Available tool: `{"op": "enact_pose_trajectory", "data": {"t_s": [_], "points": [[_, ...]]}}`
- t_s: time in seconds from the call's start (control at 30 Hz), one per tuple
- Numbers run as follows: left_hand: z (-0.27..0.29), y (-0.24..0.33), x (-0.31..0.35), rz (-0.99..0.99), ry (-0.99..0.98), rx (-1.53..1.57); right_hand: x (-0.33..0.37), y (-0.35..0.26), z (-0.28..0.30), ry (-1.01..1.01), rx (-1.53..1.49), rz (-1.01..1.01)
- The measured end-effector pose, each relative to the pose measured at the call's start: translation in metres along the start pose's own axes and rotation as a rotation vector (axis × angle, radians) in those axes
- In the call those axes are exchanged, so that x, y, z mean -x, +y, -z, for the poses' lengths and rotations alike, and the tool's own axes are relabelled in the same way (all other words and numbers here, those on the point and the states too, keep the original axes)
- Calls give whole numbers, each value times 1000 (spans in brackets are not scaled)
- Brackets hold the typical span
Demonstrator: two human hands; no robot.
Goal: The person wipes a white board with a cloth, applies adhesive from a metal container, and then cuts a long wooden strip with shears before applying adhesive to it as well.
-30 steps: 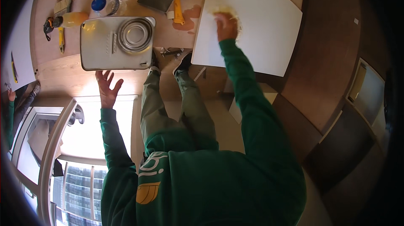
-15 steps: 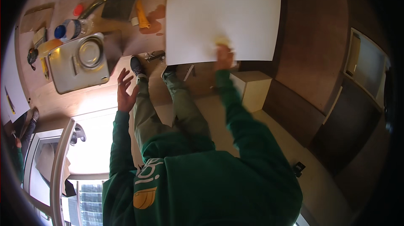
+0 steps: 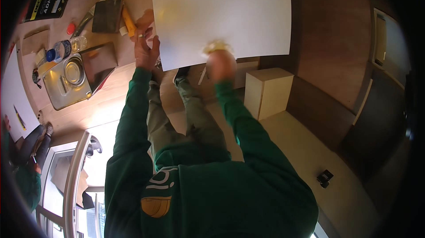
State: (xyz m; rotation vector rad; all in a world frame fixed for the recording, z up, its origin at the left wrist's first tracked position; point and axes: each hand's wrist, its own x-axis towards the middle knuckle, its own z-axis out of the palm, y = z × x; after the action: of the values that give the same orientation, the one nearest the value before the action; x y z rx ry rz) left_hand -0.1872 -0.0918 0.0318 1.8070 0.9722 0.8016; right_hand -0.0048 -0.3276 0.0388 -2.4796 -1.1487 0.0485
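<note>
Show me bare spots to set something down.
Bare: the white rectangular panel, from the right hand to the panel's right edge; the top of the pale boxy block. Crowded: left of the panel, with the silver metal can, clear blue-capped plastic bottle and dark square plate.

Window [image 3: 90,222]: bright daylight, glare, lower left
Right hand [image 3: 220,66]: motion-blurred, upper centre
Brown panel [image 3: 330,38]: dim, right
Frame rim: black, fisheye-bowed

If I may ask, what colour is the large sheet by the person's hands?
The large sheet is white, as the head view shows.
</note>
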Motion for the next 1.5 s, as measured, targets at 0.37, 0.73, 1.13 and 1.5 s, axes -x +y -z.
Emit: {"op": "enact_pose_trajectory", "data": {"t_s": [0.37, 0.73, 1.13, 1.5], "points": [[-9, -8, -12, -161, 234, -304, -47, 9, -2, -43, -20, 125], [15, -25, -13, -97, 408, -353, -89, 14, -3, -100, -177, 227], [14, -48, -38, -172, 418, -584, -124, -53, -59, -53, 78, 250], [-11, -36, -46, -37, 315, -587, -196, 21, -37, -16, -51, 133]]}}
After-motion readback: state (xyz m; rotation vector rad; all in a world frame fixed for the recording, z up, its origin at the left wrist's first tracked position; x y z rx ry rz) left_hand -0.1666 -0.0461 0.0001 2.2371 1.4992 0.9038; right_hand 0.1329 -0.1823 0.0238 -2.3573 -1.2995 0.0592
